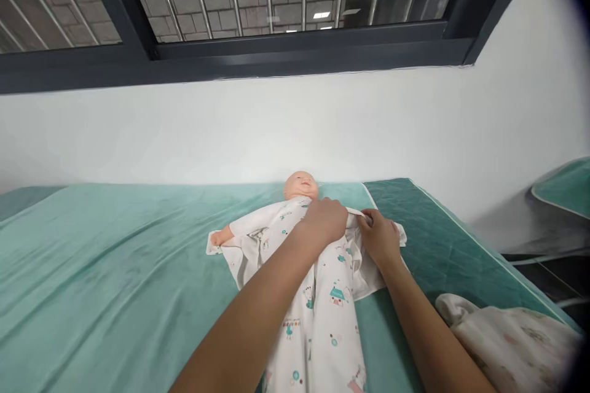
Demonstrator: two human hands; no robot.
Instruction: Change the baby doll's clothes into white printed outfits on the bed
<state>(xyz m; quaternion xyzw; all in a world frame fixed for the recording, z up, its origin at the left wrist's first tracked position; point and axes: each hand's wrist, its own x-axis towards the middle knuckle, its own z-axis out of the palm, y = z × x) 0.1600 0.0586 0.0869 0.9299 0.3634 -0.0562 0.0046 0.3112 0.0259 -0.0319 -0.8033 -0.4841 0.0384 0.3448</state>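
Note:
A baby doll (300, 185) lies on its back with its head toward the wall. It has on white printed baby clothes (338, 298), and a white top lies spread under its arms. The doll's bare hand (222, 236) rests on the cloth at the left. My left hand (326, 221) is closed at the doll's chest and shoulder, its fingertips turned away and partly hidden. Close beside it, my right hand (380, 236) pinches the white sleeve (354, 212) at the doll's arm on the right side. That arm is mostly covered by the sleeve and my hands.
Under the doll is a green sheet (115, 270) with a darker green strip (442, 245) at the right. Crumpled printed cloth (511, 338) lies at the lower right. Behind the bed stand a white wall (207, 135) and a dark-framed window (299, 52) with metal bars.

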